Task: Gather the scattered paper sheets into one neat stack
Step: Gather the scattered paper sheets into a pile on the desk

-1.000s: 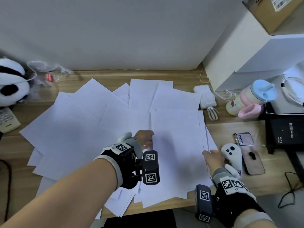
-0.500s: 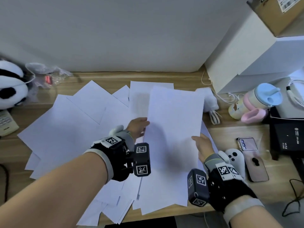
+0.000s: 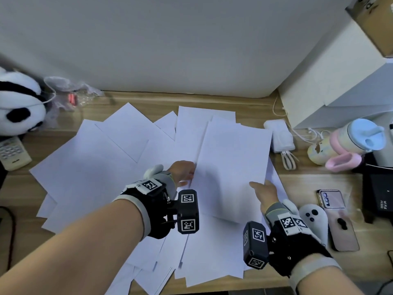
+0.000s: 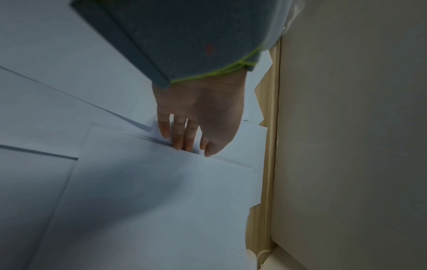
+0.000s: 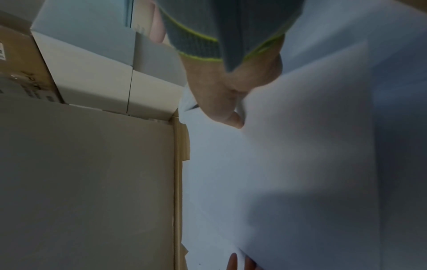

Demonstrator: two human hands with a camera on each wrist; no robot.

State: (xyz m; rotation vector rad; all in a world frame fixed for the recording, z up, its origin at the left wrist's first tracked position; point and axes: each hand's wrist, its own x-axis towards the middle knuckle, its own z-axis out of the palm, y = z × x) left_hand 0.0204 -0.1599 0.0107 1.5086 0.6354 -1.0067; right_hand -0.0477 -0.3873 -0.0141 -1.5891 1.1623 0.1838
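Head view showed a lifted bundle of white paper sheets (image 3: 231,167) held between both hands above the light wooden counter (image 3: 308,188), its far edge raised and its near edge low. The left hand (image 3: 180,170) met the bundle's left edge with its fingers extended; in the left wrist view those fingers (image 4: 182,135) lay straight and together, their tips slipped under the paper edge, so that hand was flat rather than clenched. The right hand (image 3: 265,193) pinched the bundle's right edge, thumb on top; the right wrist view showed the thumb (image 5: 231,117) pressed onto the sheet, though blur made the fingers beneath hard to judge. More scattered white paper sheets (image 3: 95,162) lay fanned and overlapping across the counter to the left and below, some overhanging the near edge. At the left edge sat a black-and-white plush panda (image 3: 17,103) and a white remote control (image 3: 12,154) whose lettering was too small to read. To the right lay a white power bank (image 3: 280,137), a pastel cup with a blue lid (image 3: 348,145), a white game controller (image 3: 312,220) and a pink phone (image 3: 340,228). A black box (image 3: 380,199) carried small, illegible white print.
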